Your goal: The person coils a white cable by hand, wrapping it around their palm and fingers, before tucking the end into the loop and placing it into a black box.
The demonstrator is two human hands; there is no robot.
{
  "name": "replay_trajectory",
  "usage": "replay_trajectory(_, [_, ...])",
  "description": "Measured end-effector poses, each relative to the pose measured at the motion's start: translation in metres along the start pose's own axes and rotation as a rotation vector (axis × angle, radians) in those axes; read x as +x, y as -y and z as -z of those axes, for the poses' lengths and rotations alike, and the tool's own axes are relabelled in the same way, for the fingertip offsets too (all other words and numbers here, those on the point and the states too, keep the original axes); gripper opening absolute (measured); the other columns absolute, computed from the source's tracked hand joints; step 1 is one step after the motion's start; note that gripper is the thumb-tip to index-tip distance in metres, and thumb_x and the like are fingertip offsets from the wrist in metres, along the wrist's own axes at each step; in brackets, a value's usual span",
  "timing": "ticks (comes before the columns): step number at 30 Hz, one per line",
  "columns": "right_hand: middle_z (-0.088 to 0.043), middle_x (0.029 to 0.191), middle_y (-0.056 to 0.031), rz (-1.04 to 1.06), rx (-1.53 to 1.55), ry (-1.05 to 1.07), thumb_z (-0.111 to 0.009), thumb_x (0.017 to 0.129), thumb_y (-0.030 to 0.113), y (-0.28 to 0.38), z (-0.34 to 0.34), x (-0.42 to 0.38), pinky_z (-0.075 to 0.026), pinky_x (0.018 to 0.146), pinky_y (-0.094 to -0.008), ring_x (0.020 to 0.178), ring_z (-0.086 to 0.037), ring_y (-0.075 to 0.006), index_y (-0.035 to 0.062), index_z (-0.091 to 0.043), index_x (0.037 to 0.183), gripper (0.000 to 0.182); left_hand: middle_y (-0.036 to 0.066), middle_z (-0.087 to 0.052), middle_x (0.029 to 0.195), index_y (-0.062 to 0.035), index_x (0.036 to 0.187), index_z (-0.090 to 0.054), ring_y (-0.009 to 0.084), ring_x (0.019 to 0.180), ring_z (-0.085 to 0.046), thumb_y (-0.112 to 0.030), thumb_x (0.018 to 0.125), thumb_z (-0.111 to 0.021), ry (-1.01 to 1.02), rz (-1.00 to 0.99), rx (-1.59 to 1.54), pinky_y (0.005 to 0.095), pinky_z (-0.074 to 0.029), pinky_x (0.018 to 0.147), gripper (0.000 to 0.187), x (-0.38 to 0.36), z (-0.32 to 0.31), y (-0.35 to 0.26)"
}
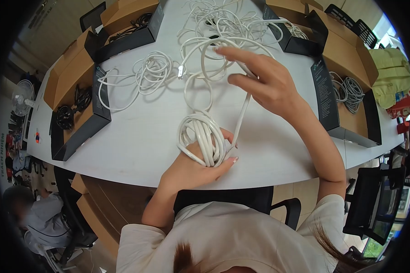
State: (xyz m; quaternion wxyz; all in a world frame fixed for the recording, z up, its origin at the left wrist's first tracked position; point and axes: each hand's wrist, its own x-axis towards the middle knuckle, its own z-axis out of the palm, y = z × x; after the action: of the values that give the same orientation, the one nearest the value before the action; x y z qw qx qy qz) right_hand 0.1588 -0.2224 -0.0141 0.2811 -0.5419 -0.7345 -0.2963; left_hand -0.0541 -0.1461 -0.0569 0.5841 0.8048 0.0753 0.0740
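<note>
White table [136, 148], 4 boxes [325, 98] of cables [353, 95], coil [206, 140] around left hand [191, 166]

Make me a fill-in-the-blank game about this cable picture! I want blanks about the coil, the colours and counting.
1. The white cable coil is wound around the person's ____ hand.
2. The cables in the two open boxes at the picture's left are coloured ____.
3. Counting both sides, the number of open boxes on the table is ____.

Missing words: left; black; four.
</note>
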Motion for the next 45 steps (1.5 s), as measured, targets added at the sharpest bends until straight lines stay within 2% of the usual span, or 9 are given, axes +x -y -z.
replay_trajectory(3, [-0.057, 0.119, -0.0113, -0.042, 0.085, -0.085, -0.058, 0.067, -0.01, -0.003, -0.002, 0.01, -0.049, 0.057, -0.025, 0.094, -0.06, -0.0204, 0.0063, -0.065, 0.086, 0.026, 0.004, -0.052, 0.065, -0.0027, 0.1, -0.049, 0.0096, 0.048, -0.049, -0.005, 0.078, -0.057, 0.173, 0.203, -0.501, 0.0311, -0.045, 0.061, 0.024, -0.006, 0.015, -0.02])
replay_trajectory(6, [-0.06, 0.113, -0.0096, -0.107, 0.211, -0.123, -0.052, 0.068, -0.015, -0.002, 0.009, 0.022, -0.046, 0.057, -0.0235, 0.088, -0.059, -0.017, 0.0064, -0.065, 0.09, 0.034, 0.0, -0.046, 0.051, 0.0005, 0.102, -0.043, 0.0063, 0.034, -0.039, -0.002, 0.075, -0.058, 0.193, 0.008, -0.792, 0.0296, -0.045, 0.053, 0.031, -0.008, 0.024, 0.001])
replay_trajectory(11, [-0.038, 0.136, -0.0141, -0.244, 0.502, -0.095, -0.056, 0.07, -0.008, -0.002, 0.022, 0.029, -0.039, 0.086, -0.0407, 0.11, -0.045, -0.0264, 0.014, -0.063, 0.102, 0.04, -0.002, -0.037, 0.036, 0.0022, 0.099, -0.039, 0.0115, 0.026, -0.038, -0.005, 0.069, -0.05, 0.21, -0.153, -0.923, 0.0272, -0.046, 0.054, 0.033, 0.003, 0.034, 0.007])
replay_trajectory(18, [-0.033, 0.137, -0.0167, -0.396, -0.056, 0.014, -0.056, 0.068, -0.008, -0.003, 0.048, 0.045, -0.035, 0.09, -0.0412, 0.117, -0.037, -0.0306, 0.0132, -0.062, 0.097, 0.037, -0.001, -0.041, 0.036, -0.004, 0.093, -0.032, 0.0166, 0.028, -0.043, -0.004, 0.065, -0.044, 0.328, -0.047, -1.274, 0.0299, -0.043, 0.063, 0.03, 0.01, 0.037, 0.012])
replay_trajectory(22, [-0.065, 0.093, -0.0065, -0.436, 0.145, -0.008, -0.042, 0.071, -0.013, -0.047, 0.053, 0.025, -0.042, 0.059, -0.0219, 0.076, -0.056, -0.0103, 0.0054, -0.065, 0.09, 0.035, -0.002, -0.042, 0.038, -0.0052, 0.097, -0.033, 0.0157, 0.03, -0.045, -0.004, 0.065, -0.045, 0.476, -0.202, -1.503, 0.0296, -0.043, 0.064, 0.034, 0.009, 0.041, 0.022])
replay_trajectory(24, [-0.063, 0.076, -0.004, -0.746, 0.179, -0.081, -0.038, 0.074, -0.008, -0.069, 0.054, 0.007, -0.04, 0.062, -0.0217, 0.069, -0.053, -0.0078, 0.0035, -0.064, 0.088, 0.031, -0.003, -0.043, 0.039, -0.0054, 0.1, -0.034, 0.0149, 0.031, -0.046, -0.004, 0.065, -0.045, 0.585, -0.335, -1.595, 0.0292, -0.043, 0.063, 0.036, 0.01, 0.044, 0.023])
replay_trajectory(30, [-0.059, 0.067, -0.0074, -0.852, -0.227, -0.015, -0.04, 0.075, -0.004, -0.111, 0.064, -0.019, -0.042, 0.06, -0.0258, 0.066, -0.056, -0.0136, 0.0034, -0.062, 0.088, 0.027, -0.001, -0.046, 0.041, -0.0066, 0.104, -0.034, 0.0162, 0.035, -0.05, -0.004, 0.064, -0.043, 0.808, -0.686, -1.702, 0.03, -0.045, 0.068, 0.04, 0.014, 0.058, 0.021])
replay_trajectory(36, [-0.061, 0.076, -0.0131, -0.895, -0.547, 0.009, -0.042, 0.074, -0.003, -0.118, 0.056, -0.027, -0.044, 0.064, -0.0371, 0.073, -0.058, -0.0317, 0.0049, -0.058, 0.088, 0.023, 0.002, -0.043, 0.04, -0.0065, 0.103, -0.035, 0.0164, 0.032, -0.044, -0.008, 0.068, -0.044, 0.467, -0.789, -1.921, 0.0313, -0.046, 0.071, 0.036, 0.005, 0.068, 0.022])
replay_trajectory(45, [-0.063, 0.09, -0.0141, -0.73, -0.27, 0.15, -0.048, 0.074, -0.005, -0.123, 0.022, -0.034, -0.046, 0.066, -0.036, 0.071, -0.058, -0.0272, 0.0045, -0.06, 0.091, 0.022, -0.001, -0.042, 0.038, -0.0072, 0.104, -0.037, 0.015, 0.032, -0.041, -0.011, 0.072, -0.041, 0.086, -0.614, -1.984, 0.0293, -0.042, 0.072, 0.033, -0.002, 0.069, 0.018])
